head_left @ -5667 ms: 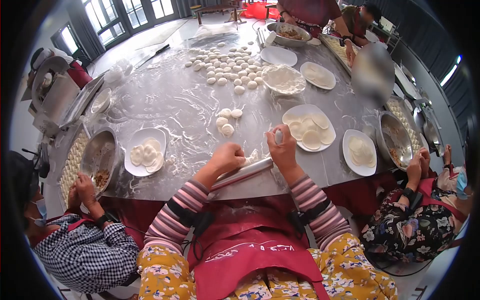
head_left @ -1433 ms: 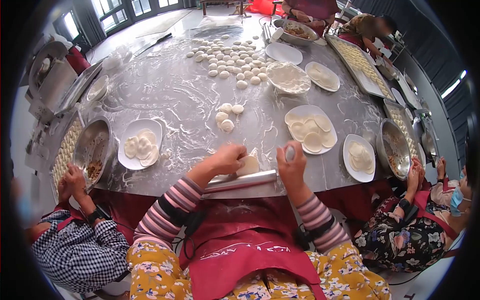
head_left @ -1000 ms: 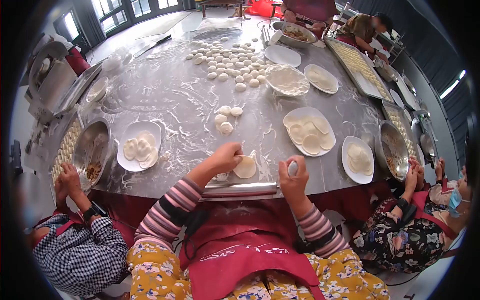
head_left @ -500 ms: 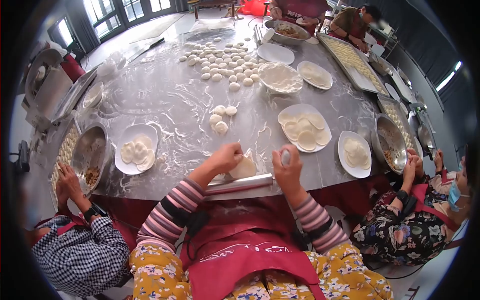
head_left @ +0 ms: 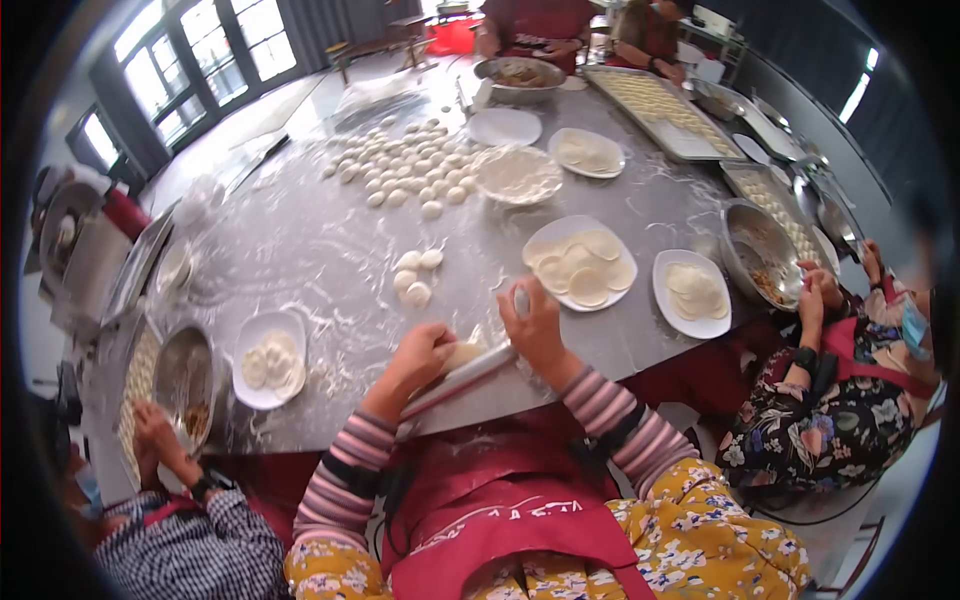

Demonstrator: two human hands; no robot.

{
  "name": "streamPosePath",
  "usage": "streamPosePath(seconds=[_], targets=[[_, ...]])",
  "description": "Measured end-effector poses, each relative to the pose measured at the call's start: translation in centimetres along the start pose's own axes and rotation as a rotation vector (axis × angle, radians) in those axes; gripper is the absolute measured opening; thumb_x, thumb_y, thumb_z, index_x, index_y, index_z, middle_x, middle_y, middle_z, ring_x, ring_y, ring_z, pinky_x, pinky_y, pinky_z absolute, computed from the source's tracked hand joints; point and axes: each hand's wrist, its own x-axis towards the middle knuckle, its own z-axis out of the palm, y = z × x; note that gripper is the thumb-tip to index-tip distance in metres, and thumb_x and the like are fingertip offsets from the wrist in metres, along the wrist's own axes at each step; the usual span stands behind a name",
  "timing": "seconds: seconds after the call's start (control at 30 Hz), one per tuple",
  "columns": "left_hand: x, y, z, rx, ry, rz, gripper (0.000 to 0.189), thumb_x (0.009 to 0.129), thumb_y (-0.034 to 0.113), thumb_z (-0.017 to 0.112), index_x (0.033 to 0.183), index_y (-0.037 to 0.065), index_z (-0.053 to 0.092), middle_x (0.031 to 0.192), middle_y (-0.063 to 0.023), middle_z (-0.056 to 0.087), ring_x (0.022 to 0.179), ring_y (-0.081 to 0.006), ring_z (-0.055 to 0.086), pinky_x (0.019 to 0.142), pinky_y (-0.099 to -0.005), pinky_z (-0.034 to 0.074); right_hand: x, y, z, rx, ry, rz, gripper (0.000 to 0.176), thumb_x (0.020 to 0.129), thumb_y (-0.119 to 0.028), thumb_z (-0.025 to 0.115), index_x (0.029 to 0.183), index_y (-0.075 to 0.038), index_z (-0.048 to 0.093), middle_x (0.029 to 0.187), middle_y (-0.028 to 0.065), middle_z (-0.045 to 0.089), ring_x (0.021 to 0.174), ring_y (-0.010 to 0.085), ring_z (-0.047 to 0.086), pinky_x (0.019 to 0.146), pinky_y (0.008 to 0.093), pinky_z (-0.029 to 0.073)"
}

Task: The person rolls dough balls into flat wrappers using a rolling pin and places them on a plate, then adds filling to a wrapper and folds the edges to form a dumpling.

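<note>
My left hand (head_left: pixel 420 358) pinches the near edge of a round dough wrapper (head_left: pixel 462 354) lying at the table's front edge. Closed in a fist, my right hand (head_left: pixel 533 328) grips a rolling pin (head_left: pixel 470 374) whose pale barrel slants along the wrapper's near side. A light grey end shows at the top of this fist; how it joins the barrel is hidden. Several small dough pieces (head_left: pixel 414 278) lie just beyond my left hand. Past my right hand stands a white plate (head_left: pixel 622 294) of overlapping rolled wrappers (head_left: pixel 585 262).
Farther back are many dough pieces (head_left: pixel 405 165) and a bowl of flour (head_left: pixel 518 176). Plates of wrappers (head_left: pixel 272 362) (head_left: pixel 694 292) stand either side. Co-workers' hands (head_left: pixel 160 436) (head_left: pixel 815 290) work left and right beside filling bowls (head_left: pixel 184 370) (head_left: pixel 748 225). A long dumpling tray (head_left: pixel 660 110) lies at the back right.
The view has turned, so the table appears shifted left. The rolling pin now slants more steeply, and my right hand is closer to my left. The wrapper is more covered by my left hand.
</note>
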Motion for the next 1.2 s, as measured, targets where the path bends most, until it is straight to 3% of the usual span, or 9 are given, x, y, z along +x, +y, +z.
streamPosePath(seconds=[0.2, 0.27, 0.4, 0.7, 0.87, 0.93, 1.0, 1.07, 1.2], targets=[[-0.7, 2.0, -0.8, -0.326, -0.142, -0.128, 0.019, 0.088, 0.019, 0.055, 0.091, 0.0, 0.058, 0.075, -0.0028, 0.055, 0.067, -0.0113, 0.051, 0.059, -0.0267, 0.043, -5.4, -3.2, -6.0, -0.14, -0.084, -0.085, 0.023, 0.077, -0.005, 0.068, 0.092, -0.006, 0.05, 0.066, 0.0136, 0.057, 0.058, 0.0357, 0.059, 0.048, 0.0375, 0.045], [-0.7, 2.0, -0.6, -0.526, -0.219, -0.246, 0.022, 0.09, 0.023, 0.054, 0.098, 0.002, 0.057, 0.078, 0.0018, 0.053, 0.066, -0.0078, 0.048, 0.059, -0.0222, 0.041, -5.3, -4.5, -6.6, 0.129, -0.059, 0.129, 0.023, 0.078, -0.005, 0.068, 0.092, -0.006, 0.05, 0.068, 0.0133, 0.057, 0.058, 0.0355, 0.06, 0.049, 0.0375, 0.045], [0.1, 2.6, -0.2, -0.64, -0.268, -0.332, 0.026, 0.086, 0.018, 0.061, 0.105, 0.0, 0.055, 0.086, -0.0014, 0.056, 0.075, -0.009, 0.055, 0.065, -0.0204, 0.044, -5.3, -3.9, -6.2, 0.132, -0.046, 0.117, 0.023, 0.078, -0.005, 0.068, 0.091, -0.005, 0.05, 0.069, 0.0133, 0.057, 0.059, 0.0358, 0.06, 0.049, 0.0379, 0.045], [10.1, 11.1, 2.1, -0.804, -0.364, 0.017, 0.037, 0.082, 0.012, 0.064, 0.113, -0.004, 0.051, 0.098, -0.0074, 0.059, 0.086, -0.0151, 0.059, 0.074, -0.0265, 0.048, -5.8, -3.7, -5.8, 0.146, -0.062, 0.082, 0.026, 0.077, -0.004, 0.068, 0.094, -0.005, 0.049, 0.073, 0.0143, 0.058, 0.062, 0.0377, 0.06, 0.052, 0.04, 0.046], [10.6, 8.9, 3.2, -0.359, -0.049, -0.071, 0.033, 0.085, 0.017, 0.063, 0.11, -0.003, 0.054, 0.096, -0.0079, 0.06, 0.085, -0.0137, 0.058, 0.074, -0.0269, 0.047, -5.8, -3.2, -5.4, 0.122, -0.024, 0.032, 0.027, 0.077, -0.004, 0.068, 0.095, -0.006, 0.049, 0.074, 0.0143, 0.059, 0.062, 0.0384, 0.06, 0.05, 0.0405, 0.046], [8.3, 6.4, 2.9, -0.136, -0.019, 0.096, 0.024, 0.085, 0.015, 0.062, 0.099, -0.004, 0.059, 0.087, -0.0064, 0.062, 0.081, -0.0115, 0.057, 0.071, -0.026, 0.047, -5.8, -3.1, -5.5, 0.076, -0.051, 0.038, 0.026, 0.077, -0.004, 0.068, 0.095, -0.006, 0.049, 0.073, 0.0145, 0.058, 0.062, 0.0385, 0.06, 0.05, 0.0402, 0.046], [4.8, 5.1, 2.0, -0.081, -0.011, 0.175, 0.021, 0.084, 0.015, 0.06, 0.091, -0.005, 0.06, 0.077, -0.0112, 0.063, 0.074, -0.0144, 0.059, 0.067, -0.0298, 0.048, -5.8, -3.2, -5.3, 0.028, -0.087, 0.048, 0.026, 0.078, -0.004, 0.068, 0.095, -0.006, 0.049, 0.071, 0.0148, 0.058, 0.062, 0.0385, 0.06, 0.049, 0.0399, 0.046], [0.6, 5.8, 0.7, -0.02, -0.021, 0.158, 0.017, 0.084, 0.013, 0.06, 0.091, -0.004, 0.06, 0.075, -0.0131, 0.063, 0.073, -0.0167, 0.06, 0.066, -0.0307, 0.048, -5.4, -2.9, -4.8, 0.134, -0.045, 0.11, 0.022, 0.076, -0.004, 0.069, 0.089, -0.005, 0.051, 0.068, 0.0126, 0.057, 0.056, 0.0307, 0.06, 0.049, 0.0346, 0.046], [-5.5, 4.8, 0.8, 0.141, -0.004, 0.281, 0.019, 0.081, 0.018, 0.065, 0.089, 0.001, 0.06, 0.079, -0.0147, 0.06, 0.074, -0.0293, 0.061, 0.066, -0.0352, 0.049, -5.0, -2.9, -4.6, 0.128, -0.045, 0.124, 0.021, 0.077, -0.003, 0.069, 0.088, -0.005, 0.051, 0.069, 0.0128, 0.058, 0.056, 0.0309, 0.06, 0.049, 0.0344, 0.046]])
